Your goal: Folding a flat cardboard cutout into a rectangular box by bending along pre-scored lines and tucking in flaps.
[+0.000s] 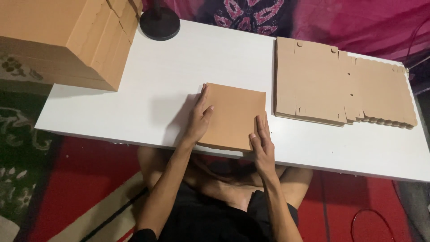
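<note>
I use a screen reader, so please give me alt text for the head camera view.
Left hand and right hand press on the sides of a folded cardboard box on a white table. A stack of flat die-cut cardboard blanks lies right.

This looks like a room in a home used for simple packing work, not a factory floor. A low white table [148, 85] stands on a floor covered with a red mat [85, 179] and a dark patterned rug [18, 130] at the left, and the person sits cross-legged at its near edge. Magenta patterned cloth [340, 22] hangs along the far side. A stack of flat die-cut cardboard blanks [331, 85] lies at the right, finished cardboard boxes [67, 36] are piled far left, and a round black lamp base [160, 22] stands at the far edge.
</note>
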